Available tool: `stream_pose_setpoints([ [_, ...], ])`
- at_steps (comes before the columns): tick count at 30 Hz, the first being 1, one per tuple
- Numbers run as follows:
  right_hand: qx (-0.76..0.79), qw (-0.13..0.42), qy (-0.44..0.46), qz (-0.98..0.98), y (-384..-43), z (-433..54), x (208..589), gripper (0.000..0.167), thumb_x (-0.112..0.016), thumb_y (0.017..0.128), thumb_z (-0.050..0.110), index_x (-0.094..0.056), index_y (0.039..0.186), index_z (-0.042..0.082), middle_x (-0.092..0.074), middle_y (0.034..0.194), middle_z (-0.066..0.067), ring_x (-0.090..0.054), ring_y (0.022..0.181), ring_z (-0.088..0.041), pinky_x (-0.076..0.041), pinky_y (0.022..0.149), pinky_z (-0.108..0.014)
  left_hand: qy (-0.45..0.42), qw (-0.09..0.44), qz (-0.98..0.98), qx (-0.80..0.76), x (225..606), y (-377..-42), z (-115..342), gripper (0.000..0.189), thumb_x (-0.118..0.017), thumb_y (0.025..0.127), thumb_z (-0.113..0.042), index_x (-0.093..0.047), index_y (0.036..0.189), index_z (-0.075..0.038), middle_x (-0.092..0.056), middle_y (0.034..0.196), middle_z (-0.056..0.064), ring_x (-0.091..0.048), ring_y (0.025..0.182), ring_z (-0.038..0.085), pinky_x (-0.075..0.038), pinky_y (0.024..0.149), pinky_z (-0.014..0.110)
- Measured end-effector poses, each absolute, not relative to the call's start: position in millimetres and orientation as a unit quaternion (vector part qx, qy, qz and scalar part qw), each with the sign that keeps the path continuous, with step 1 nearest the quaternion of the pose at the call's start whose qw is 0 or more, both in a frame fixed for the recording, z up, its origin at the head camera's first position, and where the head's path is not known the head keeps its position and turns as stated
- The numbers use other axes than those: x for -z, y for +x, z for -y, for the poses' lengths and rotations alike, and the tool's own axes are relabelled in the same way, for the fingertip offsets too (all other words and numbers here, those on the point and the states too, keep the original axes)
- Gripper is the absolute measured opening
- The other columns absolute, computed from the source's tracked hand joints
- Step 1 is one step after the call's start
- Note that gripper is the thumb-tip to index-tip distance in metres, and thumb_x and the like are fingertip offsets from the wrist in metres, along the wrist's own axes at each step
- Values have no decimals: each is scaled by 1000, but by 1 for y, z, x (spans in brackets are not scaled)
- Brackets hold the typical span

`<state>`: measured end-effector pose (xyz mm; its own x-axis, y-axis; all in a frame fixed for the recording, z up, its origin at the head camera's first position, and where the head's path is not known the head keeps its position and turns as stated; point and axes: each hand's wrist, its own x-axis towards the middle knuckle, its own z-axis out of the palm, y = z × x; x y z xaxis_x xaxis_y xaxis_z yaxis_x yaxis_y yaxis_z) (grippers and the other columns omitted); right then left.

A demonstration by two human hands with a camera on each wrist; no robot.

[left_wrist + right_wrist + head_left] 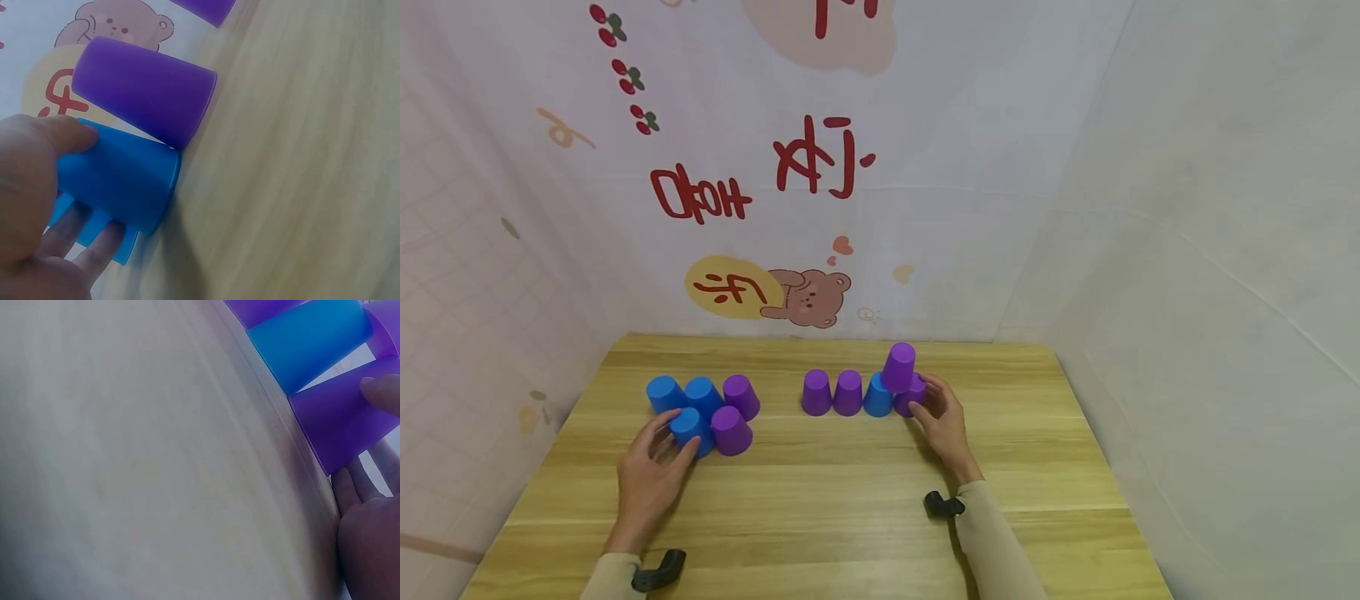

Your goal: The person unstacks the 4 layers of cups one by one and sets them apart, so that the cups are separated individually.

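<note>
My left hand [649, 483] grips an upside-down blue cup [687, 427], thumb on one side and fingers on the other. Right beside it stands a purple cup [732, 432]; behind are two blue cups and another purple cup [742, 397]. Toward the right, a row holds two purple cups, a blue cup [877, 396] and, at its right end, a purple cup [345, 415]. My right hand [946, 427] holds that end cup between thumb and fingers. One more purple cup [899, 367] sits upside down on top, across the blue cup and the end cup.
The cups stand on a wooden table [820, 508] with a printed white cloth [955, 208] hanging behind it and more cloth at both sides. A black wrist mount [658, 572] is on the left forearm, another black mount [943, 504] on the right.
</note>
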<state>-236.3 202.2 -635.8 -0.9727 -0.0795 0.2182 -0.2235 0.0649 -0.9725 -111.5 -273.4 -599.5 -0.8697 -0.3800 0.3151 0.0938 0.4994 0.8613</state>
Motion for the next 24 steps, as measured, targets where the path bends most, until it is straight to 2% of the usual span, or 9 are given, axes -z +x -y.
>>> stream_pose_setpoints([
  [2,-678,53,103,726,-236,-202,635,59,-73,104,-8,-57,159,6,-66,157,-26,-62,149,-46,-57,118,-22,86,241,832,493,601,-112,274,60,-88,94,4,-69,150,-6,-69,151,32,-50,118,-29,-46,102,-5],
  [9,-676,53,102,728,-235,-201,633,59,-74,103,-8,-57,158,7,-66,157,-25,-63,149,-45,-58,121,-31,84,242,831,494,600,-112,273,59,-87,94,5,-68,149,-5,-69,151,31,-51,118,-30,-45,102,-5],
  [24,-675,55,106,728,-237,-202,635,60,-75,103,-6,-57,159,7,-66,157,-26,-62,149,-46,-58,121,-31,91,240,829,496,600,-112,273,59,-88,94,4,-68,149,-6,-68,154,29,-51,123,-27,-45,104,-5],
])
